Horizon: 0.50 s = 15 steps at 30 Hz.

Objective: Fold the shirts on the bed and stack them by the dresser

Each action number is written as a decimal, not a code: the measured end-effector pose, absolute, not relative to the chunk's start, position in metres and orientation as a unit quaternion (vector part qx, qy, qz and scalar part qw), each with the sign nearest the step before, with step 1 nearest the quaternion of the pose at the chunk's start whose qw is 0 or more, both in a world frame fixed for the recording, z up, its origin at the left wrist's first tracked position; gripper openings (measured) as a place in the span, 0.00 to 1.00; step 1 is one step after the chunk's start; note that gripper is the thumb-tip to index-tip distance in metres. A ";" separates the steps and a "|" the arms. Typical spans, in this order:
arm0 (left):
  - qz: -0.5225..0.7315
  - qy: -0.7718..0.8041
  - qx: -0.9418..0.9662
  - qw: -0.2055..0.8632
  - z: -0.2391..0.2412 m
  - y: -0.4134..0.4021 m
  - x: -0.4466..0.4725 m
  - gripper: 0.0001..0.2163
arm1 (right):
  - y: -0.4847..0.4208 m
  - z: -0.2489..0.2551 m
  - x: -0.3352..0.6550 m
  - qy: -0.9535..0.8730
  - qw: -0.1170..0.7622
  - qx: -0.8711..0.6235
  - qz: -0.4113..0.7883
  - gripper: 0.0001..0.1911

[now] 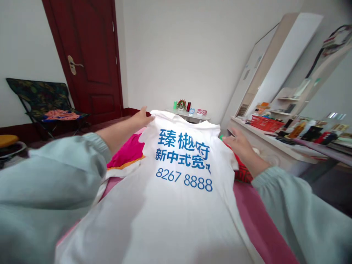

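Observation:
A white T-shirt with blue printed characters and the number 8267 8888 lies stretched out in front of me, its collar end far from me. My left hand pinches the shirt at its far left shoulder. Close to the far right shoulder is my right hand, slightly blurred, its fingers apart and seemingly free of the cloth. Bright pink cloth with an orange edge shows beyond the left side of the shirt. Red patterned fabric is partly visible below my right hand.
Beneath the shirt is a pink surface. A small white table with a plant stands by the far wall. On the right, a counter holds a red basket and bottles. A folding chair with clothing stands left, near a dark red door.

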<state>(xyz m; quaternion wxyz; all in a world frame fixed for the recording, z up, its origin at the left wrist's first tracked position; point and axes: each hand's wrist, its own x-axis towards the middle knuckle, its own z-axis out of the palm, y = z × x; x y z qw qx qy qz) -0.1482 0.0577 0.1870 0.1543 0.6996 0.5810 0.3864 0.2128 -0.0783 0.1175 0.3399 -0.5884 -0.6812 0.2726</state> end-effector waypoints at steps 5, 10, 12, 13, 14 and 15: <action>0.214 0.544 0.808 0.071 0.083 0.007 -0.141 0.34 | -0.096 0.061 0.223 -0.671 0.392 -0.615 0.137 0.21; 0.147 0.511 0.846 0.035 0.015 -0.097 -0.182 0.26 | -0.141 0.015 0.269 -0.687 0.342 -0.637 0.073 0.23; 0.153 0.536 0.830 0.026 0.013 -0.126 -0.205 0.24 | -0.164 0.012 0.285 -0.679 0.326 -0.655 0.068 0.23; 0.156 0.554 0.817 0.022 0.015 -0.137 -0.216 0.24 | -0.176 0.013 0.292 -0.671 0.322 -0.664 0.071 0.23; 0.156 0.571 0.806 0.021 0.017 -0.146 -0.226 0.24 | -0.186 0.015 0.296 -0.661 0.324 -0.673 0.071 0.23; 0.159 0.584 0.796 0.024 0.019 -0.154 -0.235 0.24 | -0.196 0.018 0.299 -0.651 0.330 -0.680 0.076 0.23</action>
